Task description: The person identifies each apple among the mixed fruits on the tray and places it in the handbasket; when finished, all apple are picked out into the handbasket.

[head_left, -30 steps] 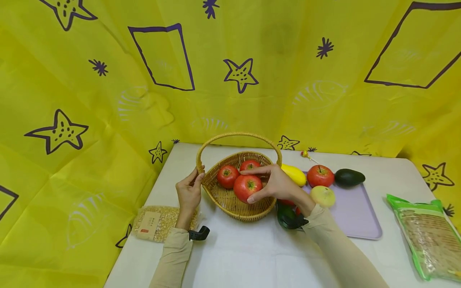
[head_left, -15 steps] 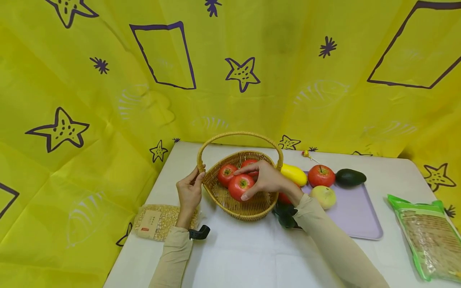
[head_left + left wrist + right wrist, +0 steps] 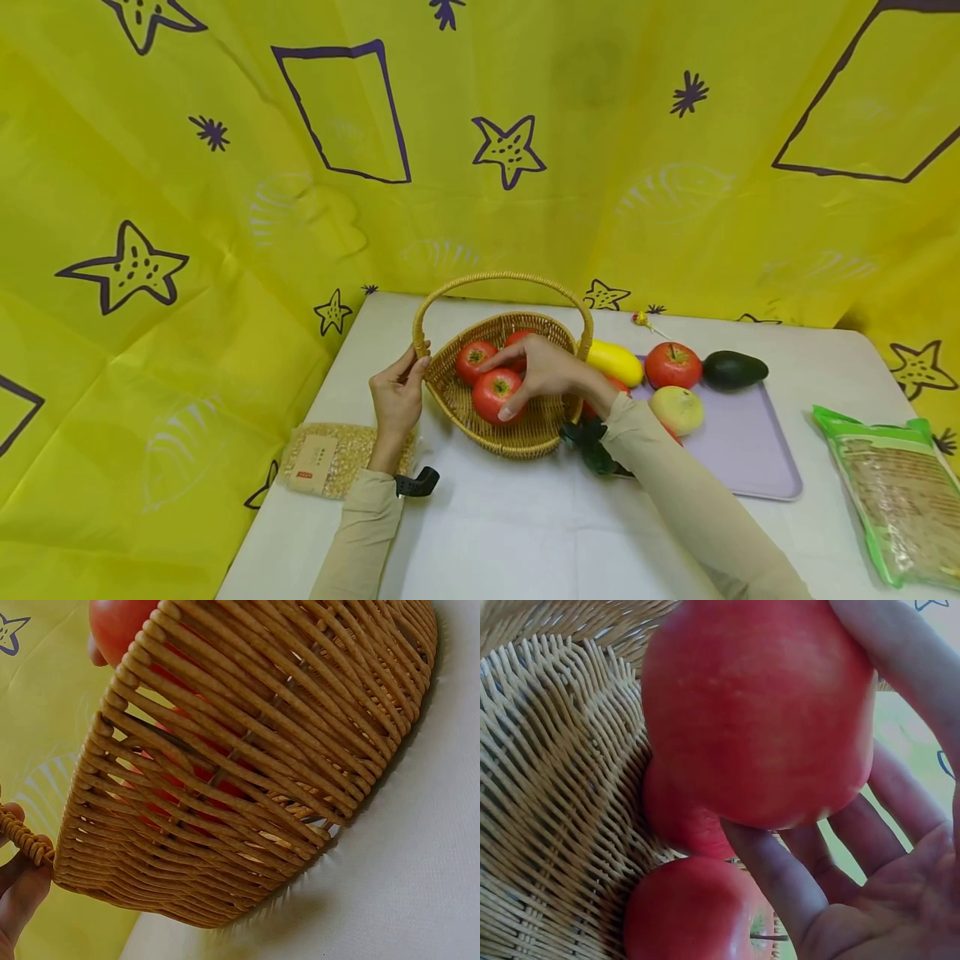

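A wicker basket (image 3: pixel 517 452) with an arched handle stands on the table. My left hand (image 3: pixel 395 402) pinches the foot of its handle (image 3: pixel 26 840) at the left side. My right hand (image 3: pixel 546 367) reaches in over the right rim and grips a red apple (image 3: pixel 495 400), thumb on one side and fingers on the other. Two more red apples lie deeper in the basket: one at the left (image 3: pixel 474 358), the other partly behind my right hand. From the right wrist, the held apple (image 3: pixel 757 712) appears close above those two.
Right of the basket, a lilac tray (image 3: pixel 750 454) bears a red apple (image 3: pixel 673 365), a dark green avocado (image 3: pixel 735 370) and a pale yellow round item (image 3: pixel 677 408). A yellow squash-like vegetable (image 3: pixel 617 364) adjoins it. Packaged goods flank both: kernels (image 3: pixel 352 458) left, a green-edged bag (image 3: pixel 892 483) right.
My right hand has carried the apple left within the basket, nearer the left apple. My left hand has kept its hold on the handle.
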`<state>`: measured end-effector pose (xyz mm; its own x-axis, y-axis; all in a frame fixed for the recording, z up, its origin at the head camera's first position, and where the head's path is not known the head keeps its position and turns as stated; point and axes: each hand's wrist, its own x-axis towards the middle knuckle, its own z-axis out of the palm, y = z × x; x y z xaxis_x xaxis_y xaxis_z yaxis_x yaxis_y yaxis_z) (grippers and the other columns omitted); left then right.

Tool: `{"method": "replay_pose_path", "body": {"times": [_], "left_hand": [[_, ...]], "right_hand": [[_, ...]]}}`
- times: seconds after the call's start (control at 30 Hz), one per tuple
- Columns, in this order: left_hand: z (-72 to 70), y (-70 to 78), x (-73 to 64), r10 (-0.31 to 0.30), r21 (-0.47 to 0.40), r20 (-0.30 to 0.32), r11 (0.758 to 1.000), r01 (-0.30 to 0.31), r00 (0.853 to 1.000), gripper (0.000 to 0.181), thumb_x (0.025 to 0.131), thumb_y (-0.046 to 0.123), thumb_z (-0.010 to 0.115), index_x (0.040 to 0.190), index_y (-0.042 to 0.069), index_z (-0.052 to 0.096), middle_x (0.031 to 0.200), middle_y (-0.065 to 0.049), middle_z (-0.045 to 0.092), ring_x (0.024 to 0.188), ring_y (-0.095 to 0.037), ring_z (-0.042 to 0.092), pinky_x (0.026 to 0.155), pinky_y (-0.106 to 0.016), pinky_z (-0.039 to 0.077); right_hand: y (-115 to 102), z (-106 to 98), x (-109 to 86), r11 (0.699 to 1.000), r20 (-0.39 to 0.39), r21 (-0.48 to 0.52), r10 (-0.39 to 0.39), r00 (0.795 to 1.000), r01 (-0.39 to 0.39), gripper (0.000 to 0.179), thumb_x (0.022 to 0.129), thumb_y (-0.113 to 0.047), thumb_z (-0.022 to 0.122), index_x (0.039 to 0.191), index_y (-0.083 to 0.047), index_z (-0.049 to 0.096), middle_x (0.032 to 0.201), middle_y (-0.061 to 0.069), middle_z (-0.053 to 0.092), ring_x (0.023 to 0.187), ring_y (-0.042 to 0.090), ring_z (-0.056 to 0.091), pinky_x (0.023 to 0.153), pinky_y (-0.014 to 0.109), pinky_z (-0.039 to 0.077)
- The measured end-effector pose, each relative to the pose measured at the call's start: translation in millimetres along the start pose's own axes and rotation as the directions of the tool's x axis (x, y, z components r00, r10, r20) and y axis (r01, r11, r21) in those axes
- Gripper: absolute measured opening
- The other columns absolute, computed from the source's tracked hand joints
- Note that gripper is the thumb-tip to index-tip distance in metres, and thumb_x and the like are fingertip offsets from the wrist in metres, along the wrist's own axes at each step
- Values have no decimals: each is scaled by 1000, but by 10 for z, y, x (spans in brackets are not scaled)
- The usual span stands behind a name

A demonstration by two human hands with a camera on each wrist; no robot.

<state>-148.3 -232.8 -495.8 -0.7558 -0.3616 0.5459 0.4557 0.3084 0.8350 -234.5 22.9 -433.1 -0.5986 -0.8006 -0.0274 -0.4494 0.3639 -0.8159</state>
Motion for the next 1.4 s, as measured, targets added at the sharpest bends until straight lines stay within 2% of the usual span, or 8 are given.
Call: {"method": "replay_pose_path", "body": {"times": [0.2, 0.33, 0.63, 0.77, 0.9, 1.03, 1.2, 1.4], "left_hand": [[7, -11, 7, 11, -9, -1, 1000, -11, 1000, 31, 97, -5, 72, 128, -9, 71, 117, -29, 75, 100, -40, 77, 83, -14, 61], [6, -13, 3, 16, -7, -1, 1000, -16, 1000, 31, 97, -5, 72, 128, -10, 71, 117, -30, 75, 100, -43, 76, 83, -14, 61], [9, -17, -8, 4, 2, 0, 1000, -4, 1000, 32, 97, -5, 72, 129, -11, 70, 118, -29, 75, 102, -28, 77, 84, -14, 61], [13, -7, -10, 3, 8, 2, 1000, -3, 1000, 32, 97, -4, 72, 129, -11, 69, 118, -29, 75, 102, -30, 77, 84, -14, 61], [11, 2, -4, -5, 12, 1, 1000, 5, 1000, 33, 98, -3, 72, 129, -11, 69, 119, -27, 75, 103, -32, 76, 84, -14, 61], [11, -9, -4, 2, 7, 1, 1000, -2, 1000, 33, 98, -3, 72, 129, -11, 69, 119, -28, 75, 103, -20, 76, 85, -15, 61], [16, -20, -7, 18, -5, 0, 1000, -18, 1000, 33, 97, -5, 72, 129, -13, 69, 118, -30, 74, 103, -3, 73, 86, -14, 60], [14, -42, -10, 27, 2, -5, 1000, -27, 1000, 33, 97, -5, 72, 129, -11, 70, 118, -29, 75, 103, -10, 75, 86, -14, 60]], "right_hand": [[-9, 5, 60, 1000, 39, -15, -16, 999, 16, 71, 60, -29, 107, 125, -18, 81, 123, -1, 78, 111, 16, 66, 98, 32, 58], [-9, 20, 108, 999, 65, -44, 5, 998, -2, 70, 60, -30, 107, 123, -18, 82, 125, -4, 78, 114, 12, 67, 99, 29, 57], [-24, 79, 179, 987, 88, -163, 28, 996, -13, 67, 61, -34, 106, 121, -16, 82, 119, -4, 80, 107, 10, 65, 95, 28, 57], [-38, 115, 193, 977, 99, -213, 26, 995, -4, 66, 61, -38, 106, 119, -17, 83, 118, -5, 80, 106, 10, 65, 92, 26, 56], [-46, 148, 217, 975, 113, -220, 25, 993, 0, 67, 62, -38, 105, 120, -15, 82, 119, -4, 80, 112, 14, 66, 97, 28, 56], [-56, 181, 235, 979, 130, -205, 44, 991, -16, 68, 62, -35, 106, 120, -11, 81, 120, -1, 80, 117, 17, 66, 102, 31, 57], [-67, 223, 248, 972, 148, -234, 70, 987, -34, 69, 63, -37, 105, 121, -10, 81, 123, 1, 79, 117, 17, 67, 103, 33, 57], [-94, 231, 241, 967, 168, -244, 115, 979, -71, 70, 65, -34, 104, 125, -10, 78, 128, 4, 76, 123, 21, 66, 109, 38, 55]]}}
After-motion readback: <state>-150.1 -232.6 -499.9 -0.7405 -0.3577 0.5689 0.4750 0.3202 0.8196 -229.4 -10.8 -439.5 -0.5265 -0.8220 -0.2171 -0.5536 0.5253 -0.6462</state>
